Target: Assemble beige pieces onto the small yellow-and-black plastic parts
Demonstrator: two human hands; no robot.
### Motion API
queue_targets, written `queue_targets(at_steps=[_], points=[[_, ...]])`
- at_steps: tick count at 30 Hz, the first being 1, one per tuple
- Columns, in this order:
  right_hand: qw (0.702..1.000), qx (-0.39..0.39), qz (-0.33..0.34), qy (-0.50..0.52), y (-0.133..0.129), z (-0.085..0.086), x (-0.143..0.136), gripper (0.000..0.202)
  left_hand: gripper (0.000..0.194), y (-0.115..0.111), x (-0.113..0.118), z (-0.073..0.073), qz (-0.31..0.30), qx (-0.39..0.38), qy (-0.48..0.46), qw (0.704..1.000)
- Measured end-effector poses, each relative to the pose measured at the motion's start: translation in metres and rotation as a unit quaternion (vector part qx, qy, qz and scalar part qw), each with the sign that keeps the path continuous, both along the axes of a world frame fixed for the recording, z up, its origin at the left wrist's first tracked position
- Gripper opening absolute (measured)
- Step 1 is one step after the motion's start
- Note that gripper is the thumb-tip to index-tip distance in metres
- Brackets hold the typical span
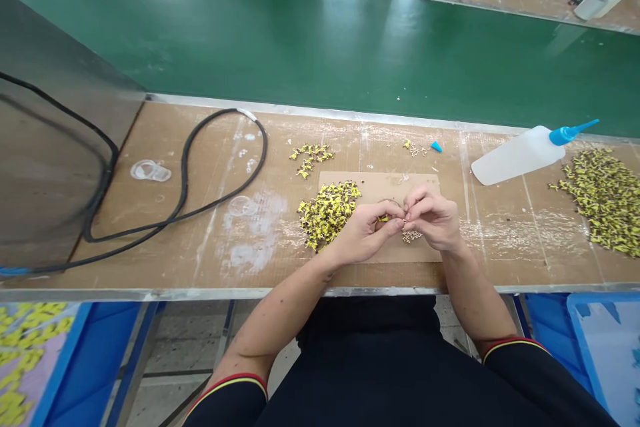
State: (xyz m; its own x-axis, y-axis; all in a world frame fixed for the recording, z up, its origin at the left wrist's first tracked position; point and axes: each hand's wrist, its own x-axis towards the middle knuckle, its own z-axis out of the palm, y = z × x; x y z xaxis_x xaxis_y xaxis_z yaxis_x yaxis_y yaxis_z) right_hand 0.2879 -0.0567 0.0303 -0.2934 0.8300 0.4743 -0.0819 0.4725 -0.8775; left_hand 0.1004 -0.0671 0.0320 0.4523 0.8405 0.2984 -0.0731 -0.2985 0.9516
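My left hand (367,232) and my right hand (434,219) meet over a flat cardboard sheet (390,252), fingertips pinched close together. A small yellow piece (383,218) shows between the thumb and fingers of my left hand. Whatever my right fingertips pinch is too small and covered to make out. Just below the fingertips lies a little heap of tiny pale pieces (411,237). Left of the sheet, partly on it, is a pile of small yellow-and-brown pieces (327,210). Further back sits a looser group of yellow pieces (311,157).
A white squeeze bottle (520,155) with a blue nozzle lies tilted at right, near a large yellow pile (607,200). A blue cap (437,146) is behind the sheet. Black cable (185,173) loops at left beside a metal box (55,133). A green belt (320,47) runs behind.
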Motion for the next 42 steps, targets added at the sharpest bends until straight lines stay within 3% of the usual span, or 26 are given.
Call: queue_targets(at_steps=[7,14,19,22,26,31,42], points=[[1.000,0.016,-0.007,-0.026,-0.002,0.000,-0.001,0.007,0.027,0.003,-0.001,-0.001,-0.001,-0.006,-0.045,0.999],[0.994,0.001,-0.062,-0.094,-0.005,0.004,-0.001,0.003,0.030,0.002,0.000,-0.006,0.047,-0.047,-0.013,0.998],[0.976,-0.014,-0.099,-0.193,0.004,0.010,0.016,0.007,0.025,0.010,-0.007,-0.012,0.091,-0.163,-0.177,0.966],[0.959,-0.033,-0.081,-0.268,0.011,0.009,0.024,0.009,0.022,0.017,-0.013,-0.011,0.117,-0.183,-0.239,0.947],[0.944,-0.060,-0.054,-0.321,0.015,0.003,0.026,0.010,0.020,0.020,-0.015,-0.010,0.155,-0.168,-0.191,0.955],[0.938,-0.086,-0.042,-0.334,0.016,-0.002,0.024,0.010,0.025,0.017,-0.016,-0.013,0.160,-0.138,-0.161,0.964],[0.928,-0.096,-0.041,-0.358,0.017,-0.001,0.025,0.010,0.023,0.016,-0.018,-0.009,0.132,-0.129,-0.166,0.969]])
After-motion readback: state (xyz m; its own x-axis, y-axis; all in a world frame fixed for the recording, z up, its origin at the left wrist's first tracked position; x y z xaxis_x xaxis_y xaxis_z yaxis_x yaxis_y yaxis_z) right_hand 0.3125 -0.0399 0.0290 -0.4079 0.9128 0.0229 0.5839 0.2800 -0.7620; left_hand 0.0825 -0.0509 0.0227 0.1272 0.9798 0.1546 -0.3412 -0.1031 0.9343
